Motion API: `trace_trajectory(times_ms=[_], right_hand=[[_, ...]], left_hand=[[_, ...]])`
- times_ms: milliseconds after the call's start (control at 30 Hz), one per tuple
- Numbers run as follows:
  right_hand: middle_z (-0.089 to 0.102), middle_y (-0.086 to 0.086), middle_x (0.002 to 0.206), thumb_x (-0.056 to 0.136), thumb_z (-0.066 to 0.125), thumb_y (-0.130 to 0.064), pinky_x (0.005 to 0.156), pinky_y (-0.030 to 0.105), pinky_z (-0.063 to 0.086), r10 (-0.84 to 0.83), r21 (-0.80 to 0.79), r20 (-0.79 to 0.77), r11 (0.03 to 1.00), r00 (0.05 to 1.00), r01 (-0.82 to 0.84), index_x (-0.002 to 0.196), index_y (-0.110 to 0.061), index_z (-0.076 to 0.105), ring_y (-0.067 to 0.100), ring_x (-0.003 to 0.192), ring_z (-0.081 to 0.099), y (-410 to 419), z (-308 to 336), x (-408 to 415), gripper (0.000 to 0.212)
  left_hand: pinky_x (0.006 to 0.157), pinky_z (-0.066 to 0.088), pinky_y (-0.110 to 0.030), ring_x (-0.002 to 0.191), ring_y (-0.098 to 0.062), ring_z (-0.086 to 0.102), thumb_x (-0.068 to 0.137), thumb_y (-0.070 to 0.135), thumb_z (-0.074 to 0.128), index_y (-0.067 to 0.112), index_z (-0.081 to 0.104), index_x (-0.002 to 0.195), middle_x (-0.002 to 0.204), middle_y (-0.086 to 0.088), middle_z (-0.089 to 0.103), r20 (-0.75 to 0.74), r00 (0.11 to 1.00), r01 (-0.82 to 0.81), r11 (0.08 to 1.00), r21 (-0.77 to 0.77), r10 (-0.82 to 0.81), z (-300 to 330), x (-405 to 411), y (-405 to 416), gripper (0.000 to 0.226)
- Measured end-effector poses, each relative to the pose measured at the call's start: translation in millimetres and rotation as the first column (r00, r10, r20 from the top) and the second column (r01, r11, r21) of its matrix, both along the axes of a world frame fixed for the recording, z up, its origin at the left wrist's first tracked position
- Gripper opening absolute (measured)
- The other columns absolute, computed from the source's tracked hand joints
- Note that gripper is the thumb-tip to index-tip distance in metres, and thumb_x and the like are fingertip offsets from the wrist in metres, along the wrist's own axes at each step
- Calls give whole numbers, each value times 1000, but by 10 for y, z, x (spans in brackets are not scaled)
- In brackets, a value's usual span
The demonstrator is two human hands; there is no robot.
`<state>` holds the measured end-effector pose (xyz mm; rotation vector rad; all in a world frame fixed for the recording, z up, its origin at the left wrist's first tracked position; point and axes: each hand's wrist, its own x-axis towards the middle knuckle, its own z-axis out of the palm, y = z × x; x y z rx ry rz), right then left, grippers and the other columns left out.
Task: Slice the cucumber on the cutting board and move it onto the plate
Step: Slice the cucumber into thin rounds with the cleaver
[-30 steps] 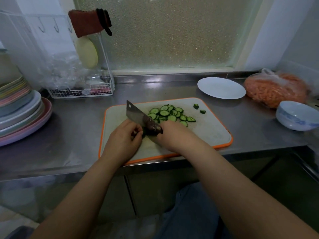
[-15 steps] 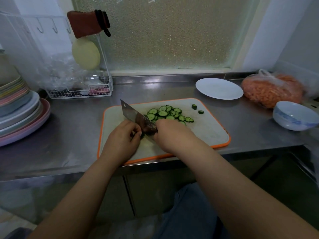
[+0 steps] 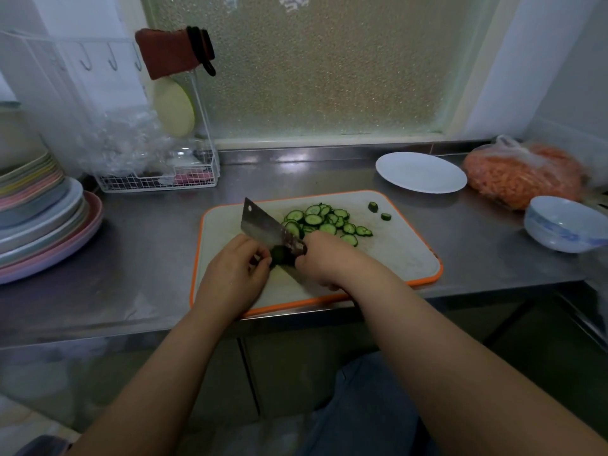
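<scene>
You get a single wide-angle view from the person's head, looking forward and down from close above the counter (image 3: 131, 258), with the cutting board (image 3: 404, 255) near centre, both forearms entering from below, and the window behind.

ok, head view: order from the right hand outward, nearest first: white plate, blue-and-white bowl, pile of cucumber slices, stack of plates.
From the right hand, which grips the cleaver:
1. pile of cucumber slices, just beyond it on the cutting board.
2. white plate, behind the board, to the right.
3. blue-and-white bowl, far right; stack of plates, far left: too close to call.
</scene>
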<state>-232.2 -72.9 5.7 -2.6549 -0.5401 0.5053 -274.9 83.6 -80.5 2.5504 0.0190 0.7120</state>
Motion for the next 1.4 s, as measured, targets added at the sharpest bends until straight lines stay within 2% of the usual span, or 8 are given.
trace_trajectory(times_ms=[167,667,900,1000,1100,1267,1333,1400], right_hand=[[52,3,76,92,50,-28,66,28,39,19,1,62,1000,998,-19,93,-11,59,24,77,52,-47,-21,-71,19],[53,4,83,94,48,-16,62,30,38,41,-77,193,997,980,-27,104,-11,60,24,76,51,-36,61,-173,16],[63,10,102,94,52,-17,69,31,44,20,-114,117,993,993,-7,111,-8,62,27,87,58,129,-79,-86,21],[61,8,87,94,54,-20,64,29,45,12,-108,60,994,998,-5,100,-6,63,25,76,57,134,-94,-24,19],[57,10,70,94,51,-20,51,28,44,-16,-51,-23,999,1000,15,82,-6,55,24,57,55,12,-8,23,19],[61,11,70,94,53,-36,53,30,48,-53,129,-15,990,999,54,81,-10,57,26,58,59,-195,15,100,30],[56,6,66,92,55,-42,53,29,45,-63,216,36,975,997,54,74,-13,53,22,57,56,-269,52,123,33],[58,6,72,90,57,-37,60,34,48,-68,282,68,958,995,47,84,-12,52,23,66,57,-338,107,138,27]], left_hand=[[61,34,-17,68,-4,45,83,17,64,20,59,82,86,8,48,-9,1000,14,1000,-21,-14,1,14,-1,6],[66,37,-28,70,-13,47,84,15,61,24,53,81,84,5,46,-41,996,73,997,-33,-74,30,37,1,12],[68,39,-29,72,-15,47,84,13,61,24,53,81,84,5,46,-38,997,68,998,-16,-69,13,41,3,14],[68,37,-28,74,-15,47,84,14,61,22,54,82,85,5,46,-32,998,52,999,-16,-52,9,40,2,11],[67,36,-26,76,-13,48,84,16,62,19,55,83,87,4,48,-30,999,41,999,-16,-42,16,23,-8,7],[66,39,-22,75,-8,48,87,22,61,23,54,85,90,8,48,-39,999,16,999,-39,-17,22,-1,-25,6],[77,46,-30,86,-13,51,89,28,59,20,56,96,100,4,49,-14,1000,-19,999,-39,18,30,-1,-56,12],[96,41,-36,110,-22,47,85,34,61,12,51,118,121,-6,47,102,993,-63,997,42,58,70,5,-85,41]])
